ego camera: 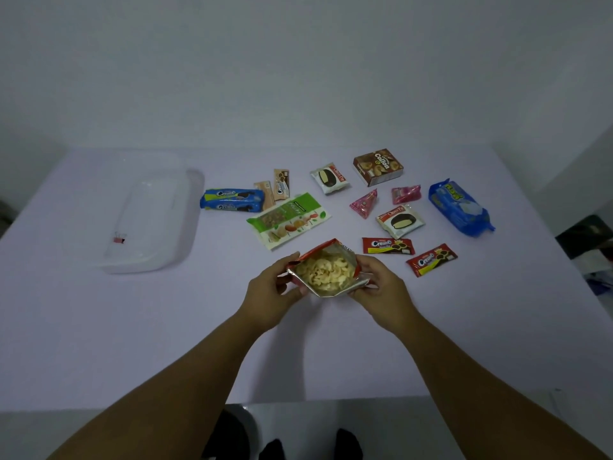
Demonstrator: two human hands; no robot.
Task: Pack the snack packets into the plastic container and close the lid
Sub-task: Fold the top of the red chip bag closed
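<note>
A pale lilac table (pixel 99 327) fills most of the view, its surface smooth and matte. Its far edge meets a plain, bare wall (pixel 298 61) of nearly the same whitish-grey tone, so the line between them is faint. The light is soft, dim and even, with only weak shadows. Past the table's near edge lies a light grey floor (pixel 298 423). At the right edge, beyond the table's far right corner, the room turns darker, with some dark clutter (pixel 587 247) too blurred to identify. A dim shape sits at the left edge.
</note>
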